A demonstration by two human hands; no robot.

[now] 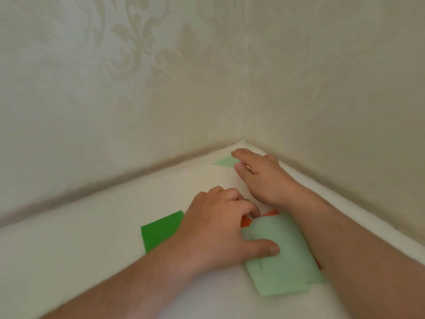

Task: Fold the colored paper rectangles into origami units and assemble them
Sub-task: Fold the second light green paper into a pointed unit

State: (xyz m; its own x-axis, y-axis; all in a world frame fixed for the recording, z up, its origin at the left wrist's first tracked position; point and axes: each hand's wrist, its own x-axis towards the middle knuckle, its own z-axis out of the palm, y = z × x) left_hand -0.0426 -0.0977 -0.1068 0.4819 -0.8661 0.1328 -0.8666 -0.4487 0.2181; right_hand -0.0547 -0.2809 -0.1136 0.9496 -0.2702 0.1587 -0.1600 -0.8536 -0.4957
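A stack of pale green paper rectangles [282,256] lies on the white table [92,249], near and right of the middle, with orange paper [246,221] showing under its far edge. The left hand [220,229] rests on the stack, its thumb pressing on the top sheet and its fingers curled at the far edge. A dark green rectangle [161,230] lies just to the left, partly under this hand. The right hand [262,176] reaches to the far corner, its straight fingers touching a pale green piece [224,161]. No writing can be read anywhere.
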